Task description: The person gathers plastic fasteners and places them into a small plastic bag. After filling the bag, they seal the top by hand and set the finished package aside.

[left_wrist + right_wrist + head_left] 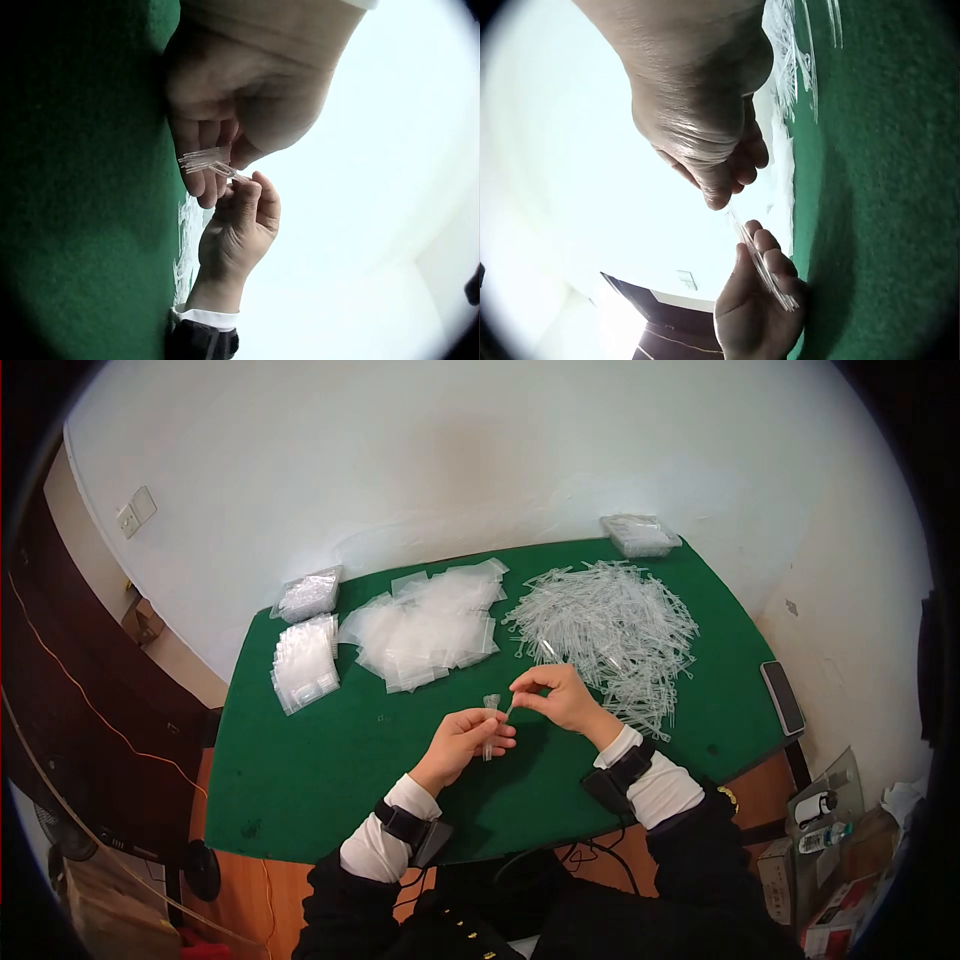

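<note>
A small bundle of thin clear plastic sticks (491,702) lies across the fingers of my left hand (462,745), held there by the thumb. In the left wrist view the sticks (201,159) lie side by side, their ends past the fingers. My right hand (562,700) pinches one more clear stick (510,708) between thumb and forefinger, close to the bundle; this stick shows a long narrow loop in the left wrist view. Both hands are over the green tabletop, fingertips near each other. To the right is a large loose pile of similar clear sticks (610,625).
Flat clear plastic bags (430,625) are heaped at the middle back. A neater stack of bags (305,665) lies left of them, with a filled clear pack (308,593) behind. Another pack (640,535) sits at the back right. A phone (782,698) lies at the right edge.
</note>
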